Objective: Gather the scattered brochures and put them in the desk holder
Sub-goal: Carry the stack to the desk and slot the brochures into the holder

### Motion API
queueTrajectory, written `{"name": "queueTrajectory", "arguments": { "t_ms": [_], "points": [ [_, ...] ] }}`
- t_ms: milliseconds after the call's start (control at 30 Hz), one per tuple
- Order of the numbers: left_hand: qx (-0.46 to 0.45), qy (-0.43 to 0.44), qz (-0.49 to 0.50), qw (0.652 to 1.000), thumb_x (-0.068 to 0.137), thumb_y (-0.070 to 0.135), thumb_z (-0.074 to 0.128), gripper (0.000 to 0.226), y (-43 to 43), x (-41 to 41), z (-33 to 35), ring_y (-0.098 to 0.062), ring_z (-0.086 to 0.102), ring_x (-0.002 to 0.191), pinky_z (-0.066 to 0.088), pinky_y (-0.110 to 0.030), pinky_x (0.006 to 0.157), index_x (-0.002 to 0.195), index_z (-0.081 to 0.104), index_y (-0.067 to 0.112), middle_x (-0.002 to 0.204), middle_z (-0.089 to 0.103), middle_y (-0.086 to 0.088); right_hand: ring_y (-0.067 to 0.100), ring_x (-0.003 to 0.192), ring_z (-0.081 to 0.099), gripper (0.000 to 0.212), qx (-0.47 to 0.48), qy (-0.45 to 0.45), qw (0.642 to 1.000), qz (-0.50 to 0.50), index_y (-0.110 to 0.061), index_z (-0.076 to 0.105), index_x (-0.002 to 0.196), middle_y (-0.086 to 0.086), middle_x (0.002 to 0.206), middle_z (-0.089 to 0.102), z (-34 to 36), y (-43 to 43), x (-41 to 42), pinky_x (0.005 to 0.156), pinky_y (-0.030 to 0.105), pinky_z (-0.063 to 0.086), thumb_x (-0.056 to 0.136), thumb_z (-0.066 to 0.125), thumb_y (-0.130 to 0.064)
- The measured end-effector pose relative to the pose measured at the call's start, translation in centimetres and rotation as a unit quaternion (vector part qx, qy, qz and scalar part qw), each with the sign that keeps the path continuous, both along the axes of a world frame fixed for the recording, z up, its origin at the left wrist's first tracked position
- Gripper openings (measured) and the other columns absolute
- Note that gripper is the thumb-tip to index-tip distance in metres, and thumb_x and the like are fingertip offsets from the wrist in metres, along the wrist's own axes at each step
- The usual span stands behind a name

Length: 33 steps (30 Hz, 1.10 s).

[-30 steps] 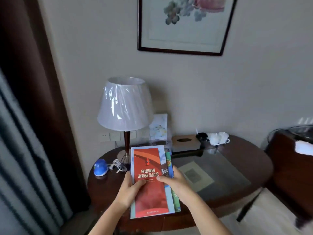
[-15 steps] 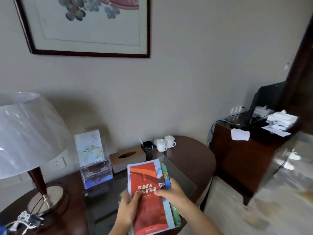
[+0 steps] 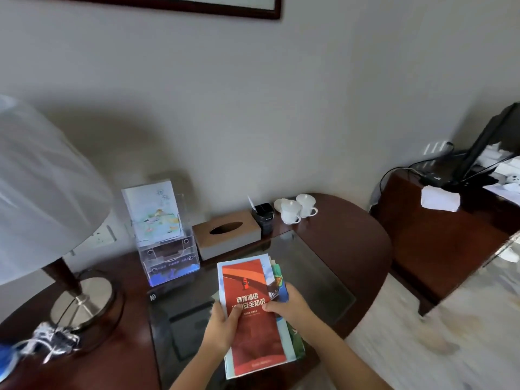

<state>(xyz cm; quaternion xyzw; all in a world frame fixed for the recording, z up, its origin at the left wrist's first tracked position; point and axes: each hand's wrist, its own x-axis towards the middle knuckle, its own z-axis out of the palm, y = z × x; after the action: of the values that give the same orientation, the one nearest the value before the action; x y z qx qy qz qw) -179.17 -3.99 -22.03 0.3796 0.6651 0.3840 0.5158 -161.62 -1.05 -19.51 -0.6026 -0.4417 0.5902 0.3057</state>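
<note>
I hold a stack of brochures (image 3: 250,330) over the desk, a red one with white Chinese lettering on top and blue and green ones fanned out beneath. My left hand (image 3: 222,327) grips the stack's left edge, thumb on the red cover. My right hand (image 3: 292,308) grips its right edge. The clear acrylic desk holder (image 3: 168,260) stands to the upper left of the stack, near the wall. One pale illustrated brochure (image 3: 153,212) sits upright in its back tier. The holder and the stack are apart.
The dark wooden desk (image 3: 351,237) has a glass top. A lamp (image 3: 42,192) stands at the left with a tangled cable by its base. A tissue box (image 3: 228,235), a black pen cup (image 3: 264,215) and two white cups (image 3: 298,211) line the wall. A cabinet (image 3: 439,235) stands at right.
The view has swung right and dropped closer to the desk, so the holder now appears larger and nearer the stack. Both hands keep the same grip on the brochures.
</note>
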Motion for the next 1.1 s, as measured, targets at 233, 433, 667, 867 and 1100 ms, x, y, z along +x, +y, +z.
{"name": "queueTrajectory", "arguments": {
  "t_ms": [233, 433, 667, 867, 1100],
  "points": [
    [-0.066, 0.054, -0.017, 0.996, 0.093, 0.03, 0.057, 0.025, 2.1, -4.8, -3.7, -0.017, 0.065, 0.09, 0.054, -0.043, 0.088, 0.106, 0.045, 0.012, 0.106, 0.063, -0.005, 0.004, 0.085, 0.071, 0.038, -0.018, -0.005, 0.997, 0.074, -0.027, 0.058, 0.101, -0.016, 0.091, 0.074, -3.7, 3.0, -4.3, 0.06, 0.016, 0.055, 0.075, 0.073, -0.005],
    [-0.114, 0.163, -0.017, 0.98, 0.093, 0.04, 0.052, 0.036, 0.4, -6.2, -7.5, -0.012, 0.056, 0.087, 0.04, -0.025, 0.071, 0.113, 0.052, 0.009, 0.104, 0.059, 0.0, 0.006, 0.085, 0.072, 0.045, -0.048, -0.013, 0.992, 0.114, -0.022, 0.058, 0.11, -0.011, 0.093, 0.075, -8.2, 3.1, -6.3, 0.061, 0.016, 0.055, 0.074, 0.072, 0.003],
    [-0.134, 0.172, 0.046, 0.975, 0.093, 0.036, 0.055, 0.032, 0.6, -6.1, -9.7, -0.018, 0.057, 0.097, 0.042, -0.026, 0.076, 0.111, 0.055, 0.01, 0.112, 0.061, -0.007, 0.005, 0.079, 0.072, 0.048, -0.085, -0.038, 0.99, 0.11, -0.018, 0.06, 0.108, -0.007, 0.09, 0.076, -11.7, 4.7, -7.4, 0.057, 0.015, 0.053, 0.07, 0.076, 0.005],
    [-0.12, 0.165, 0.088, 0.975, 0.091, 0.032, 0.059, 0.029, 4.0, -3.1, -10.1, -0.022, 0.061, 0.096, 0.051, -0.035, 0.084, 0.11, 0.06, 0.01, 0.109, 0.06, -0.009, 0.013, 0.088, 0.072, 0.046, -0.057, -0.052, 0.991, 0.106, -0.02, 0.062, 0.108, -0.001, 0.099, 0.075, -12.3, 7.8, -5.0, 0.066, 0.018, 0.054, 0.07, 0.076, 0.003],
    [-0.136, 0.162, 0.099, 0.972, 0.084, 0.04, 0.067, 0.035, 7.3, 2.3, -10.7, -0.016, 0.058, 0.089, 0.051, -0.031, 0.083, 0.109, 0.063, 0.016, 0.113, 0.053, -0.006, 0.005, 0.08, 0.071, 0.038, -0.04, -0.088, 0.988, 0.124, -0.027, 0.063, 0.095, -0.005, 0.092, 0.074, -12.7, 11.6, 0.3, 0.061, 0.013, 0.051, 0.07, 0.078, -0.002]
  ]
}}
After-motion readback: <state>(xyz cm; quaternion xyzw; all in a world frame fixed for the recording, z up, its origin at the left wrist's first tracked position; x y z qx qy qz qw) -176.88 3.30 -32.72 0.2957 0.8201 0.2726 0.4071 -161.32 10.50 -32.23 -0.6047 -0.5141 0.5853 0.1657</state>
